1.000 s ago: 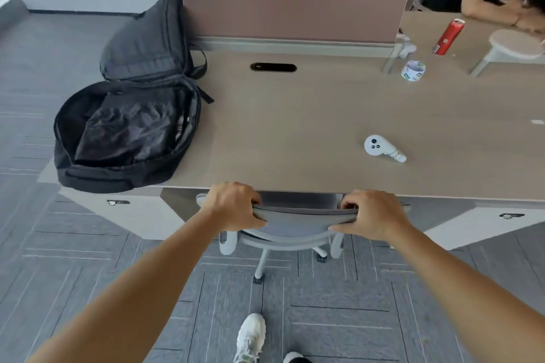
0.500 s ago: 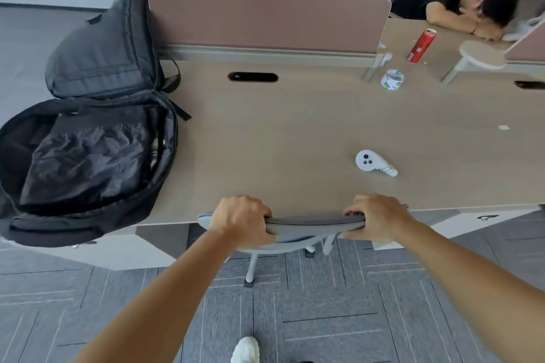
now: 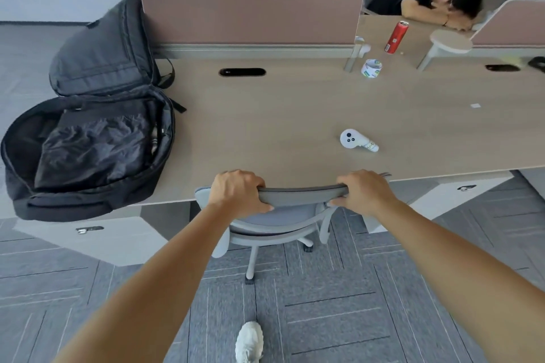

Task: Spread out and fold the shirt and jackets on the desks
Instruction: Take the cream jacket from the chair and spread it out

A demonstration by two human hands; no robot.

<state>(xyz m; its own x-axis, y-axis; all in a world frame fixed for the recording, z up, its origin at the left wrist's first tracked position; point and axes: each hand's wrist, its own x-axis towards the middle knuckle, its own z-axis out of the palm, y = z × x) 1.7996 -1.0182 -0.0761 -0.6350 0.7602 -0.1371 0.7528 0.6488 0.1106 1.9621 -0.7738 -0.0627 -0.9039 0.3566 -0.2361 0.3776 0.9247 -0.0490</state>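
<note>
Left hand [image 3: 237,191] and right hand [image 3: 362,190] each curled tight over the top edge of the grey office chair backrest [image 3: 300,193]. Crumpled black garment [image 3: 91,150] lies inside the open black backpack [image 3: 88,103] on the wood-tone desk [image 3: 280,115]. Red can [image 3: 396,37] and tape roll [image 3: 371,68]: print unreadable

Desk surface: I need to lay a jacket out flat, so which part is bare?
The desk is bare between the open backpack on its left end and the white controller, back to the pink divider. Crowded far right: tape roll, red can.
</note>
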